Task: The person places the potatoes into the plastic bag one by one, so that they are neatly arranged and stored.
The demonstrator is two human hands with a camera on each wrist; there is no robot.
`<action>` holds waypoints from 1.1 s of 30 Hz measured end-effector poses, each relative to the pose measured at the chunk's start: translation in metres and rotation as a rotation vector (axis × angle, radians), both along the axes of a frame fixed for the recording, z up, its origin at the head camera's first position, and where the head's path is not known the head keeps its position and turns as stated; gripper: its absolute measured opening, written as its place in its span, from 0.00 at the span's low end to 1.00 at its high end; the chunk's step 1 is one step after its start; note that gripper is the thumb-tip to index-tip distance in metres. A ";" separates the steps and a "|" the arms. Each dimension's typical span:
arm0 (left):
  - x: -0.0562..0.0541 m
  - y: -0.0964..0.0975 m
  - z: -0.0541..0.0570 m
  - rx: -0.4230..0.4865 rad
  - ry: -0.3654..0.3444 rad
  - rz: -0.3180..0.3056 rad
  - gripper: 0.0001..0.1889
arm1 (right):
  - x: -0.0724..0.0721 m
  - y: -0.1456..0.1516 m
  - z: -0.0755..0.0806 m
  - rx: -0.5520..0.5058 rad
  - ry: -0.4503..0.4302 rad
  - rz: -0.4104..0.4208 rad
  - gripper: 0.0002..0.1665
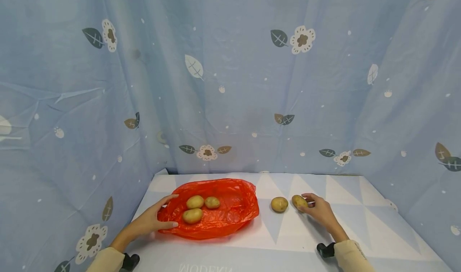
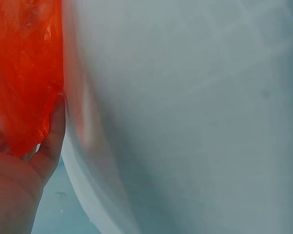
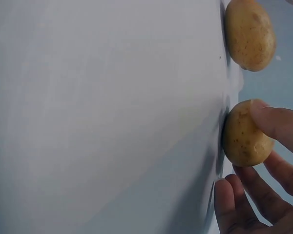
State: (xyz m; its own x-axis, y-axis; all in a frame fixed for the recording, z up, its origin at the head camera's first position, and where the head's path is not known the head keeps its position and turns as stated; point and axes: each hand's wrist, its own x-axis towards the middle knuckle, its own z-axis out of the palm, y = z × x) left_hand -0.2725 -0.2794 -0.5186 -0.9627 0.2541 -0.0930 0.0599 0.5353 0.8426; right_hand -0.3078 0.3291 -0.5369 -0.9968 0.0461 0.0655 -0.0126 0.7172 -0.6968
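A red plastic bag [image 1: 230,224] lies spread wide on the table, with three potatoes [image 1: 192,216] grouped in its left half. At the bag's left end my left hand [image 1: 153,220] has thumb and fingers spread along the rim. The left wrist view shows the thumb straight against the red plastic [image 2: 27,73]. To the right of the bag, my right hand [image 1: 320,212] pinches a potato [image 3: 246,141] between thumb and fingers. Another potato [image 1: 279,204] sits on the table between that one and the bag.
The table [image 1: 360,224] has a white and pale blue triangle-patterned cover. Blue curtains [image 1: 245,83] with flowers and leaves hang behind it and at both sides. Dark straps [image 1: 325,250] sit at both wrists, beside beige sleeves [image 1: 351,256].
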 end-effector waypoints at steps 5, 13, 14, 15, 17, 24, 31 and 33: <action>0.000 -0.001 -0.001 0.005 0.001 -0.013 0.49 | -0.004 -0.004 -0.001 -0.007 -0.018 -0.011 0.38; -0.001 -0.003 -0.003 0.018 -0.004 -0.015 0.49 | -0.006 -0.010 0.000 0.034 -0.019 -0.030 0.38; -0.001 -0.003 -0.003 0.021 -0.007 -0.014 0.49 | -0.007 -0.011 0.000 0.039 -0.014 -0.033 0.37; -0.001 -0.003 -0.004 0.020 -0.007 -0.016 0.49 | -0.007 -0.011 0.000 0.043 -0.008 -0.035 0.37; -0.001 -0.003 -0.004 0.017 -0.011 -0.012 0.49 | -0.007 -0.011 -0.001 0.050 0.002 -0.039 0.37; -0.001 -0.002 -0.004 0.026 -0.018 -0.007 0.49 | -0.005 -0.011 0.000 0.059 0.036 -0.049 0.36; -0.001 -0.003 -0.002 0.035 -0.012 -0.011 0.49 | -0.004 -0.012 0.008 0.015 0.104 -0.036 0.35; -0.001 -0.003 -0.001 0.039 -0.007 -0.021 0.49 | -0.003 -0.013 0.010 0.001 0.106 -0.041 0.35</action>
State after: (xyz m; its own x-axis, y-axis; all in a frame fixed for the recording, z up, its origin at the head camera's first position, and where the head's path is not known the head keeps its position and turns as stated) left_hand -0.2733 -0.2827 -0.5198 -0.9564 0.2782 -0.0891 0.0652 0.5006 0.8632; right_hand -0.3110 0.3165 -0.5267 -0.9816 0.0869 0.1702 -0.0564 0.7193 -0.6924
